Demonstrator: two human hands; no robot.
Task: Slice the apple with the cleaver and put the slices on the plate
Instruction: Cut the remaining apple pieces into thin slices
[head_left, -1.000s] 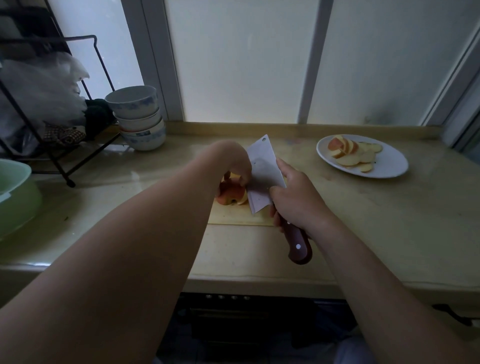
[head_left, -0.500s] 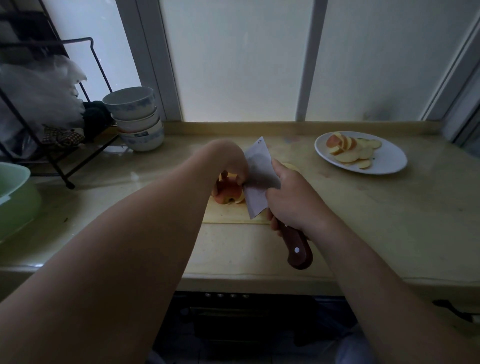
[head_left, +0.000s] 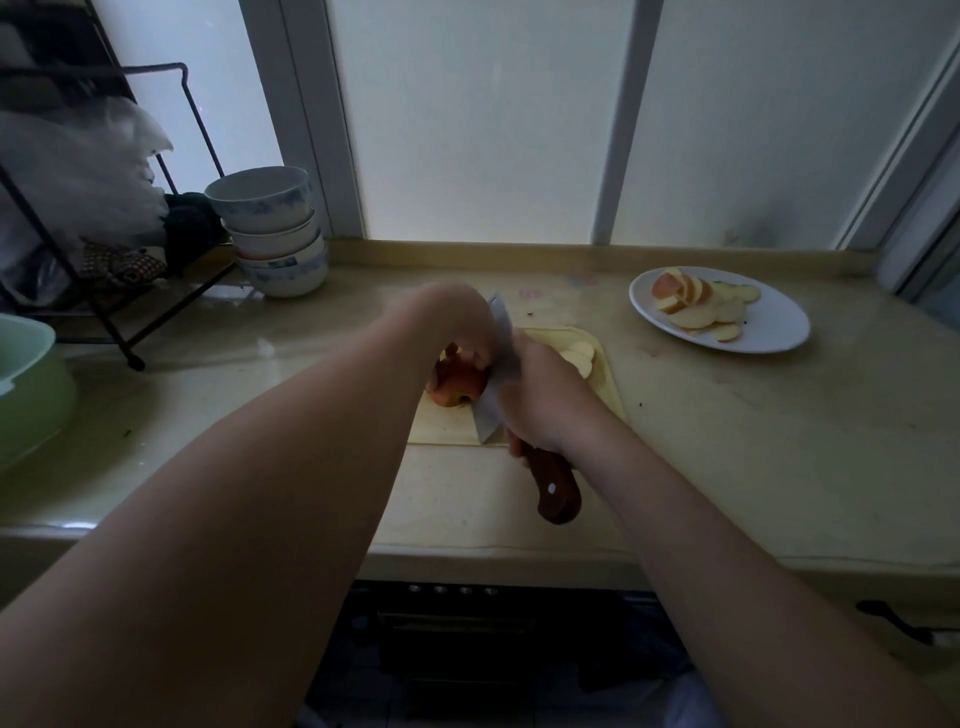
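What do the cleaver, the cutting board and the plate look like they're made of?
Cleaver: grey metal blade, dull sheen; reddish-brown handle with a pale rivet, probably wood.
Cutting board: pale yellow, matte; plastic or light wood.
Plate: glossy white, probably ceramic.

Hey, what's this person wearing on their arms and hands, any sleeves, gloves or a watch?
Nothing that shows. The left forearm and right forearm are bare up to the picture's edge, with no sleeve in view. The left hand and right hand are ungloved. No watch, bracelet or ring is visible, though the dim light and blur could hide a thin one.
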